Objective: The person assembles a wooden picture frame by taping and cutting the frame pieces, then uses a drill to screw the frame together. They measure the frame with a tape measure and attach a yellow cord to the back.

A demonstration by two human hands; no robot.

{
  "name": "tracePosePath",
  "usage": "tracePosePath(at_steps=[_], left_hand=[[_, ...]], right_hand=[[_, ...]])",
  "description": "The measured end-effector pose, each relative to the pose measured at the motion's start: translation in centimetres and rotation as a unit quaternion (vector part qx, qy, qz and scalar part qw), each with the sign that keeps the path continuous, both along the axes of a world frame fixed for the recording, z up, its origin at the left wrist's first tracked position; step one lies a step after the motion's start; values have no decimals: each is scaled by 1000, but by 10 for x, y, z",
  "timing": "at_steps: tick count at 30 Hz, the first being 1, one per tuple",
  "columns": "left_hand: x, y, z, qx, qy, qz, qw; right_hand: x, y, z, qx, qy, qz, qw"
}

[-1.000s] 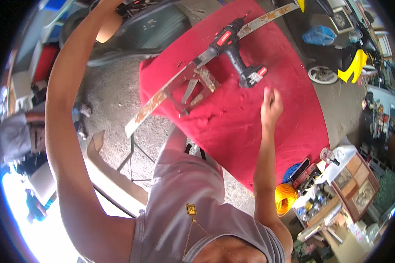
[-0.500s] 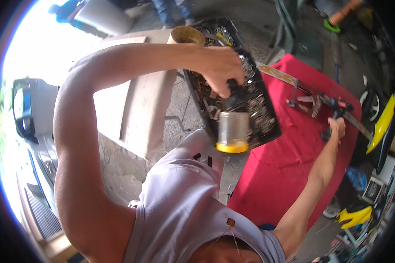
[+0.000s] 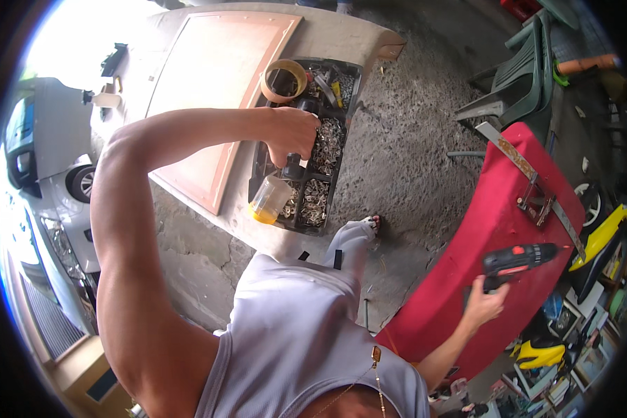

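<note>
Left hand (image 3: pixel 294 134) grips a tool (image 3: pixel 277 188) over a parts tray (image 3: pixel 312 202), hiding its handle; right hand (image 3: pixel 482 306) grasps a drill (image 3: pixel 517 260)

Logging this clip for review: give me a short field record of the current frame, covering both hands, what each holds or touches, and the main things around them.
left hand: gripping the dark top of a clear bottle with yellowish liquid, over the parts tray
parts tray: black, compartments full of small metal hardware; tape roll at its far end
right hand: on the handle of a cordless drill
cordless drill: black and red, lying on the red surface
metal bracket: rusty, on the red surface beyond the drill
</note>
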State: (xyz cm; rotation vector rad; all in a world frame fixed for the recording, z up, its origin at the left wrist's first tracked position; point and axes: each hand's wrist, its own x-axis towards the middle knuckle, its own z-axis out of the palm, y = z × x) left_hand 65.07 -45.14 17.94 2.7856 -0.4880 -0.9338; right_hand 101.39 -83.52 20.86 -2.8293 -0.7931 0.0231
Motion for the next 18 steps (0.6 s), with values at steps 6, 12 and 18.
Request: tracePosePath(at_steps=[6,12,18], left_hand=[[-35,20,-44,-33,-51,-88,994],[-65,15,-56,-60,-134,-30,989],[-161,-6,-26,-210,-375,405,807]], right_hand=[[-204,-26,-16,29,93,85,992],[-335,-1,-18,84,192,169,963],[-402,56,10,50,171,305,936]])
